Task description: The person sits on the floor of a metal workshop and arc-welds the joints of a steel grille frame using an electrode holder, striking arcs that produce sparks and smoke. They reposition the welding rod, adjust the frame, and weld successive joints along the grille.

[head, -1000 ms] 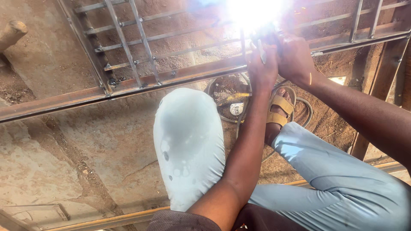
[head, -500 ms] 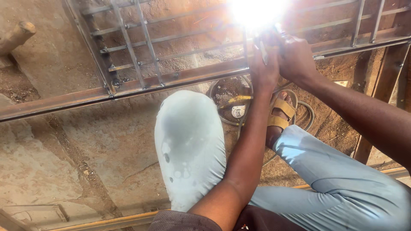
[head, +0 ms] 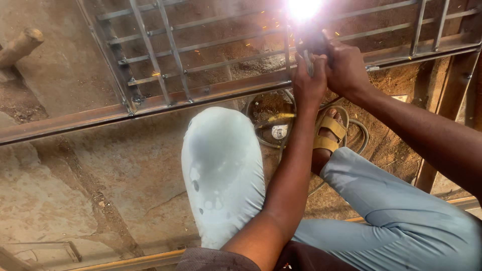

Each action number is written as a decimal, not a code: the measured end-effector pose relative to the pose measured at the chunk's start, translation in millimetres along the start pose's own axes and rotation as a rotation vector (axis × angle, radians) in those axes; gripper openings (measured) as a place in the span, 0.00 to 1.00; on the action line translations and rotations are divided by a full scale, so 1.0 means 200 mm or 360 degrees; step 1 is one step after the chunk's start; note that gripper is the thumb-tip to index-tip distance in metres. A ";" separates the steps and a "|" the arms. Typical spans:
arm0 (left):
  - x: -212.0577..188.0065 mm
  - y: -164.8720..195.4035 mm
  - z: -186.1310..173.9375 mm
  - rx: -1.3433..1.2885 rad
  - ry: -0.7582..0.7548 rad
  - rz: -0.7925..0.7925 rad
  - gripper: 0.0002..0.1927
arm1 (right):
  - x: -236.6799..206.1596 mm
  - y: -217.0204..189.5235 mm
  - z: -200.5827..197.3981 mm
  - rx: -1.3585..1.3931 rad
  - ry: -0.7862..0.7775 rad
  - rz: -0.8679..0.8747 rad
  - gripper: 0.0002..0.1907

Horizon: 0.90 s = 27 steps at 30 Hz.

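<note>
A metal grille frame (head: 170, 95) of welded bars lies flat on the ground in front of me. Both hands are raised over its middle bar, close together. My left hand (head: 308, 84) and my right hand (head: 344, 65) grip a dark welding electrode holder (head: 309, 46) between them. A blinding white arc (head: 303, 7) burns just above the hands where the tool meets a bar, and orange sparks scatter to the left. The tool itself is mostly hidden by the glare and my fingers.
My knees in pale blue trousers (head: 221, 170) fill the lower middle, with a yellow sandal (head: 329, 133) on one foot. A coiled cable (head: 273, 123) lies under the frame. A wooden log (head: 20, 46) sits far left. A wooden post (head: 447, 105) stands at right on dirt ground.
The view has shifted slightly, so the frame and log sit a little lower. Both hands stay together at the same bar, and the arc keeps burning.
</note>
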State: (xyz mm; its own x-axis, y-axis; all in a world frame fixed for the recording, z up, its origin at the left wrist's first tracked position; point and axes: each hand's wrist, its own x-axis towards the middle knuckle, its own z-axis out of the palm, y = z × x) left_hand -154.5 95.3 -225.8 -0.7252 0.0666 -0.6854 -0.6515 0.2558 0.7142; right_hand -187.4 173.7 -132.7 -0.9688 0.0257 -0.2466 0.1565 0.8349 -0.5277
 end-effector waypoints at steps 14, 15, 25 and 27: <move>-0.10 -0.07 0.03 -0.0098 0.0411 0.0246 0.43 | -0.03 0.00 0.00 0.0099 0.0065 -0.0207 0.32; -0.11 -0.06 0.02 -0.0108 0.0439 0.0171 0.43 | -0.03 -0.01 0.02 0.0125 0.0017 -0.0152 0.33; -0.05 -0.06 -0.04 -0.0069 0.0414 0.0218 0.42 | 0.00 -0.06 0.05 0.0048 -0.0116 -0.0054 0.34; -0.04 -0.05 -0.05 -0.0098 0.0413 0.0299 0.40 | 0.01 -0.07 0.05 0.0114 -0.0074 -0.0063 0.33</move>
State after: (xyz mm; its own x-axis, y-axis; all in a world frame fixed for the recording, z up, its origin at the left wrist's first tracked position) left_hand -144.8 82.2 -225.9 -0.8616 -0.1432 -0.4870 -0.5072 0.2028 0.8376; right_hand -190.4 156.7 -134.0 -0.9648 -0.0334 -0.2610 0.1333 0.7931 -0.5943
